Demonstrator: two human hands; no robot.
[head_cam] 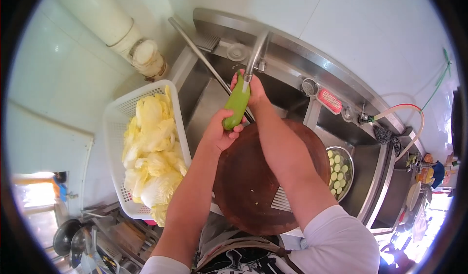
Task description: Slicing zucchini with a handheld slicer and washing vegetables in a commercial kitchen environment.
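Both my hands hold a green zucchini [237, 102] slantwise under the spout of a metal faucet [256, 54], over the steel sink [204, 98]. My left hand [222, 129] grips its lower end, with the thumb on top. Around the upper end is my right hand [256, 89], partly hidden by the spout and the zucchini. Water seems to run from the spout onto the zucchini. Below my hands lies a round, dark brown wooden chopping board [245, 179], with small scraps and a ridged, light-coloured object [281, 200] on it, partly behind my right forearm.
A white plastic basket [111, 146] of yellow-white cabbage leaves stands at the left. To the right, a metal bowl [351, 168] holds round green-rimmed slices. A metal bar [201, 56] crosses the sink. A red-backed brush [329, 101] and a strainer [309, 87] lie on the back ledge, near a hose [420, 116].
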